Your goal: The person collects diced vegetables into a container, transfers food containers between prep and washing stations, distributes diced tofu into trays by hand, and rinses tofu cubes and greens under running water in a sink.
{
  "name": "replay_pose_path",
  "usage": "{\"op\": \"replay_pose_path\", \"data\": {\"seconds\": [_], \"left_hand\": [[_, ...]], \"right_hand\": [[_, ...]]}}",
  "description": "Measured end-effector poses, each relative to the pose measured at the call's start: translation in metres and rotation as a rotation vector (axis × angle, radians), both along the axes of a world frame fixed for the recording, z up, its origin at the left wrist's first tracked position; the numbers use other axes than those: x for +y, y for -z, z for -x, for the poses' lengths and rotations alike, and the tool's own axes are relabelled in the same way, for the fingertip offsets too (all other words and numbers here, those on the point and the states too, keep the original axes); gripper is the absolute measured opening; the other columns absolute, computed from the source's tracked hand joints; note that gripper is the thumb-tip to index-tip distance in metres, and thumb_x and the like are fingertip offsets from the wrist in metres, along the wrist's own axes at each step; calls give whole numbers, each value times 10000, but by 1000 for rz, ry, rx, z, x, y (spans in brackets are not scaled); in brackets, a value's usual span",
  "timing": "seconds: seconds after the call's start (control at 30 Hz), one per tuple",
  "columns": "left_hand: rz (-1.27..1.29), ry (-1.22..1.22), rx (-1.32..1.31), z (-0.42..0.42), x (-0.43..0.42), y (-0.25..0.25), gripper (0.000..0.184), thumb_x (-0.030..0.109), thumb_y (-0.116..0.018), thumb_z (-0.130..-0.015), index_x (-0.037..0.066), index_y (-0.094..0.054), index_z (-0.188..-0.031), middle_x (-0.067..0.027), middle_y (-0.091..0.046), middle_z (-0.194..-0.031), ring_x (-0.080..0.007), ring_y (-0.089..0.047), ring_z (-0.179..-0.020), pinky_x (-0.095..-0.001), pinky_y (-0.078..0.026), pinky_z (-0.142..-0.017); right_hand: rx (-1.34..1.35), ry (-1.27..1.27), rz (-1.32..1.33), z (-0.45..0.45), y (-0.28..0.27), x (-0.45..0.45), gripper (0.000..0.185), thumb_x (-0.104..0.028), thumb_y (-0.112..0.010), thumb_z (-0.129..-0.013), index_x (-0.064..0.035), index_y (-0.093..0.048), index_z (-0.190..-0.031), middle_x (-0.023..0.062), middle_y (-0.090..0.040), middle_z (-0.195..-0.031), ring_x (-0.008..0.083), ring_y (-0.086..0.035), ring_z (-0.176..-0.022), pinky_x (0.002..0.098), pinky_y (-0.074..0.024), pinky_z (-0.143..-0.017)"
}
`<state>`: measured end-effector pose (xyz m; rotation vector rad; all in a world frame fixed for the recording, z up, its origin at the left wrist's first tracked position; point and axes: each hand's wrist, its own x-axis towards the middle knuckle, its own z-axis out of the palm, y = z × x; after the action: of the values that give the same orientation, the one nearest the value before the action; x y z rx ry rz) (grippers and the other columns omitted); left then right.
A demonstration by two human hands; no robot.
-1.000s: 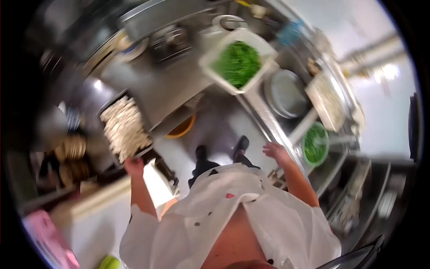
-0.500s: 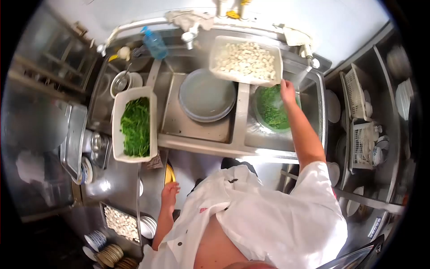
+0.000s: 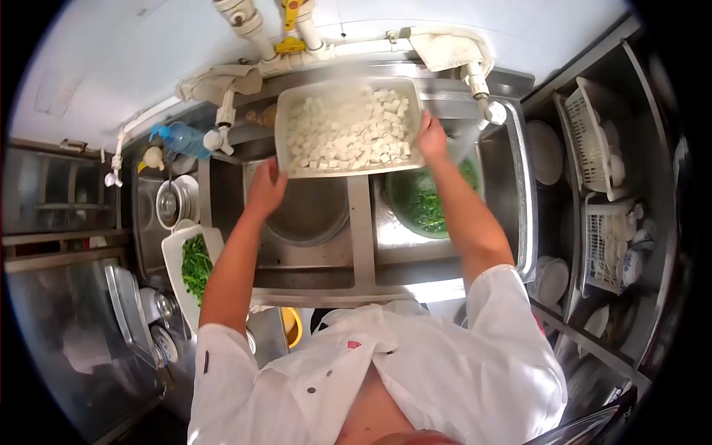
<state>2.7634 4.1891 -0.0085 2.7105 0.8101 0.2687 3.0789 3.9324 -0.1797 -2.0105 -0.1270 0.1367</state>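
Note:
A pale rectangular tub (image 3: 348, 175) of white cubes (image 3: 363, 133) is at the back of the sinks, blurred in part by a whitish haze. My right hand (image 3: 432, 139) grips its right side, thumb on the rim. At the near left corner, my left hand (image 3: 265, 189) is closed against the tub, its fingertips partly hidden. Below my right hand, chopped greens (image 3: 428, 211) sit in a green-rimmed basin (image 3: 397, 196) in the right sink. A large grey round lid or pan (image 3: 308, 230) lies in the middle sink, partly covered by the tub.
A white tub (image 3: 175, 256) of leafy greens (image 3: 196, 267) stands left, behind my left forearm. White bowls (image 3: 189, 194) and a blue bottle (image 3: 182, 139) are at back left. Taps (image 3: 493, 113) project over the sinks. Shelves with white baskets (image 3: 589, 133) stand right.
My left hand has come up from beside my body to the left corner of the tub of cubes. In view, that tub sits further left and lower as the camera has shifted.

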Motion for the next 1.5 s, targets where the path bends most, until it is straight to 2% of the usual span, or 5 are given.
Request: {"op": "replay_pose_path", "data": {"seconds": [0.27,0.37,0.77,1.13,1.5], "left_hand": [[253,-314,-203,-63,114,40,367,288,-657,-877,-18,-593,-1070,-216,-669,-983,-359,-648,-916,-421,-500,-834],[410,-311,-237,-45,118,45,317,255,-636,-908,-11,-622,-1081,-145,-687,-1011,-226,-649,-903,-368,-499,-814],[675,-570,-454,119,109,12,199,183,-635,-898,-12,-605,-922,-74,-649,-852,-147,-589,-791,-324,-478,-738],[610,-640,-385,275,79,-47,144,148,-651,-899,18,-589,-895,-24,-611,-809,-101,-538,-757,-298,-460,-684],[550,-844,-452,404,2,-63,150,120,-659,-906,33,-545,-865,-9,-564,-782,-93,-488,-711,-283,-433,-656]], "right_hand": [[14,-19,53,34,-26,34,617,-514,-429,-1042,45,-653,-907,319,-646,-910,519,-596,-902,531,-472,-791],[54,-58,34,37,-41,38,637,-533,-445,-1034,52,-648,-882,301,-647,-872,504,-577,-818,512,-468,-777],[259,-147,-169,144,-82,107,580,-522,-601,-984,-3,-597,-727,32,-550,-661,126,-474,-649,333,-429,-624],[435,-314,-251,294,-108,81,453,-368,-687,-971,-104,-457,-685,-61,-421,-630,57,-337,-585,279,-310,-494],[494,-559,-168,354,-121,103,412,-351,-729,-930,-76,-515,-709,-35,-475,-623,68,-401,-600,284,-372,-525]]}}
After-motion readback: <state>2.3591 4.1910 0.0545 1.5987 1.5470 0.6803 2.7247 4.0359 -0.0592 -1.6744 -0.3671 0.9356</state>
